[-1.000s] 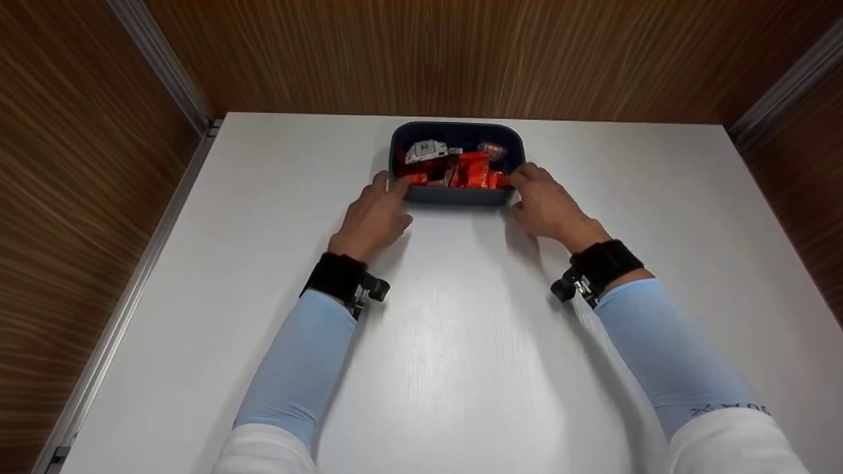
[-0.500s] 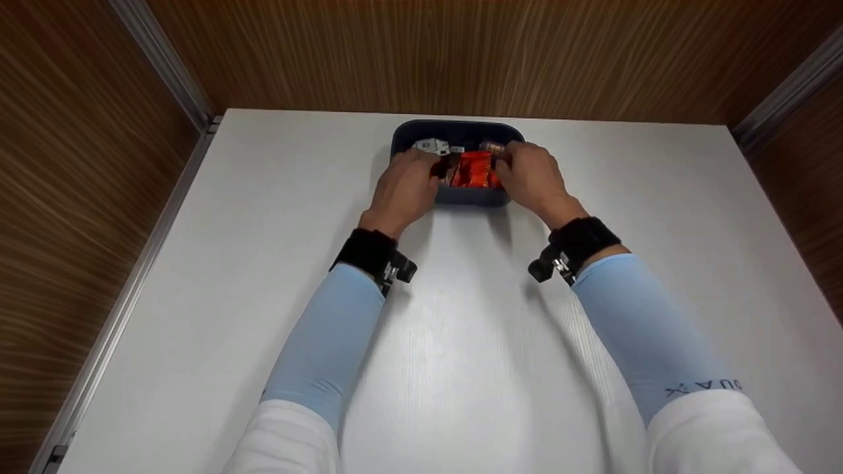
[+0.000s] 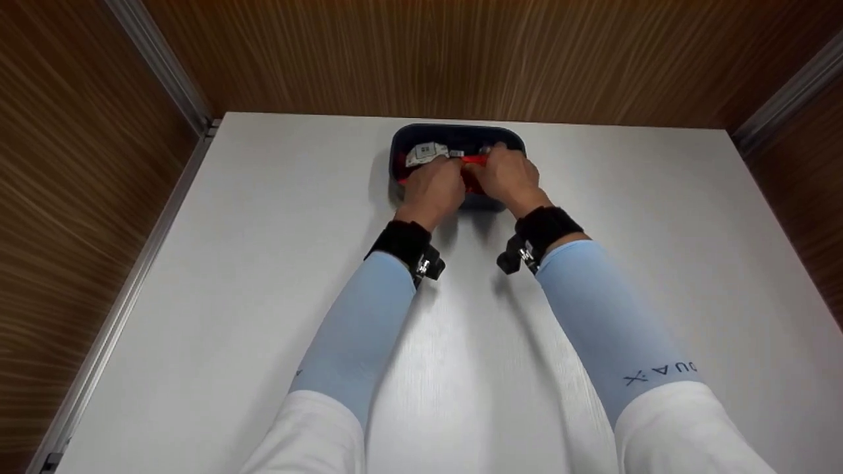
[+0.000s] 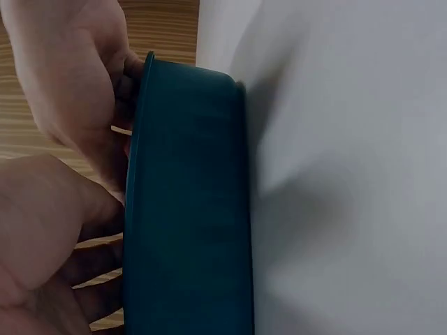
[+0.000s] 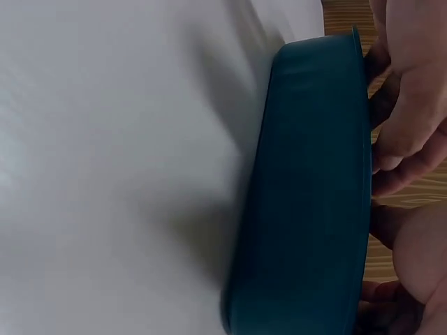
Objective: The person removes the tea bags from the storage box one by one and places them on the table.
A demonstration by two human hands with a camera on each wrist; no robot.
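Both hands' grip (image 3: 469,176) on red packet (image 3: 471,160)

tray (image 3: 402,146) dark blue | packets (image 3: 473,160) red, white | table (image 3: 263,230) white | walls (image 3: 79,164) brown woodgrain

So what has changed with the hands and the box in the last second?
Both hands moved from the near corners of the dark blue plastic box inward over its near wall. The left hand and right hand now meet inside it over the red snack packets; whether they grip one is hidden. The box, the white packet and the white table stayed put.
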